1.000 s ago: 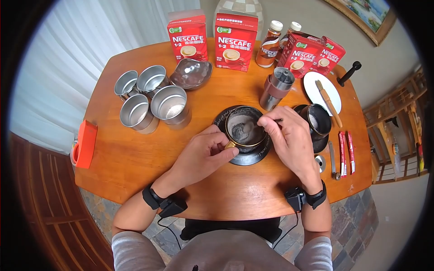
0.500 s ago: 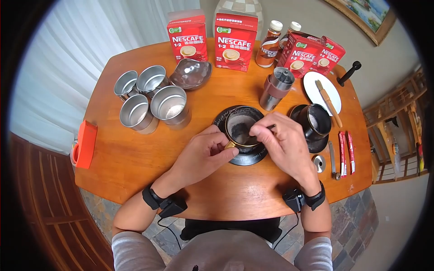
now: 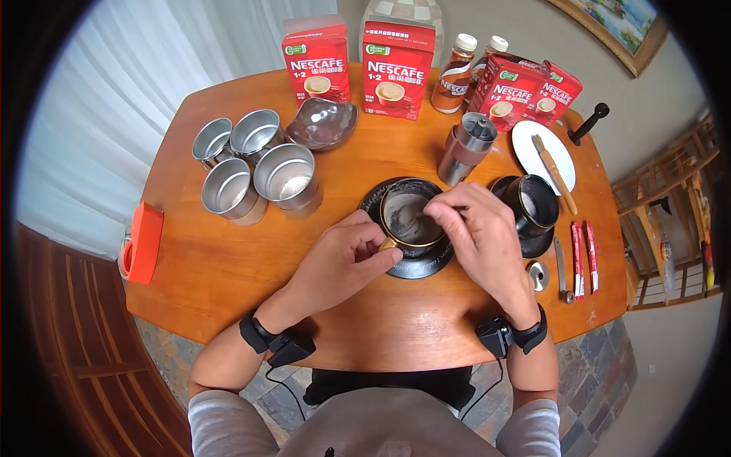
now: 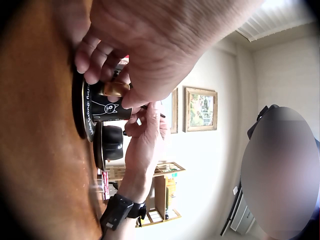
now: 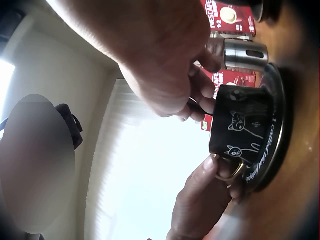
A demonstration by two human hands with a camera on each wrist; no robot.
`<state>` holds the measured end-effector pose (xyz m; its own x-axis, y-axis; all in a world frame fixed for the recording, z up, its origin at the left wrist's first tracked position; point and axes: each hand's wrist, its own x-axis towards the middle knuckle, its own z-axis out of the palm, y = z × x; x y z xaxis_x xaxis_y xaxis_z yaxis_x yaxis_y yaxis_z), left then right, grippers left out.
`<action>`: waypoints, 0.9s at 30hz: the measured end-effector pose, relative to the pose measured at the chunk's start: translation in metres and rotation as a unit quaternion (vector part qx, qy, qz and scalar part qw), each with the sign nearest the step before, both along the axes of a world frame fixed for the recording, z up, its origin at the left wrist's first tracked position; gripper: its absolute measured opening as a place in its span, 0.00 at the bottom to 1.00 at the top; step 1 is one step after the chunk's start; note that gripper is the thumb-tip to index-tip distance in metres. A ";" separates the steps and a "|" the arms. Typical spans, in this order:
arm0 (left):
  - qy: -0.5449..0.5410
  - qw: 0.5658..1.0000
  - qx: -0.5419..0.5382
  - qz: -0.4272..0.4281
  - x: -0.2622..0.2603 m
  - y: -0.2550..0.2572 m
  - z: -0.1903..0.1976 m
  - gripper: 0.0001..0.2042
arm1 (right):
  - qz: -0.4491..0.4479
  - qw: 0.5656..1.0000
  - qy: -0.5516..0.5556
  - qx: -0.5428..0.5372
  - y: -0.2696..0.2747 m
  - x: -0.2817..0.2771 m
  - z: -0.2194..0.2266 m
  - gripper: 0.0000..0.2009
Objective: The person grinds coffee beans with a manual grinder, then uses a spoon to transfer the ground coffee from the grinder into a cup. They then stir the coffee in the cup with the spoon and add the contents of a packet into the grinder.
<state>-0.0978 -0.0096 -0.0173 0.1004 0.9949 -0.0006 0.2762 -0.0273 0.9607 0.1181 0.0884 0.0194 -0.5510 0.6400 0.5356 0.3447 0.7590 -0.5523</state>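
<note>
A black cup (image 3: pixel 397 207) with a gold handle stands on a black saucer (image 3: pixel 419 268) with white lettering. Greyish powder lies inside it, and white cat drawings show on its wall in the right wrist view. My left hand (image 3: pixel 343 255) pinches the gold handle (image 5: pixel 231 172) between thumb and fingers. Over the cup's right rim, my right hand (image 3: pixel 483 240) pinches a thin dark stirring utensil (image 4: pixel 162 116), whose lower end dips into the cup. Fingers hide most of this utensil.
Another black cup (image 3: pixel 538 202) sits right of my right hand, near red sachets (image 3: pixel 577 259) and a white plate (image 3: pixel 527 156) with a brush. Behind stand a metal grinder (image 3: pixel 466 148) and red Nescafe boxes (image 3: pixel 397 72). Several steel cups (image 3: pixel 288 183) are at left.
My right hand has shifted left, then slightly back right, moving the utensil about in the cup. The powder inside looks rearranged. My left hand stays on the handle.
</note>
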 end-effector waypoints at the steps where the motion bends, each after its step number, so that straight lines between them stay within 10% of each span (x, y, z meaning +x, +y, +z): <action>1: -0.004 1.000 0.004 0.000 0.001 0.000 0.000 0.06 | -0.004 1.000 -0.006 -0.007 0.000 0.002 0.001 0.06; 27: 0.012 1.000 0.006 0.006 0.000 0.000 0.001 0.08 | 0.021 0.999 -0.003 -0.044 -0.004 -0.001 0.003 0.07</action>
<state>-0.0974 -0.0091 -0.0160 0.0888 0.9960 0.0097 0.2994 -0.0360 0.9534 0.1168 0.0842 0.0221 -0.5820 0.6602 0.4747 0.3166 0.7217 -0.6156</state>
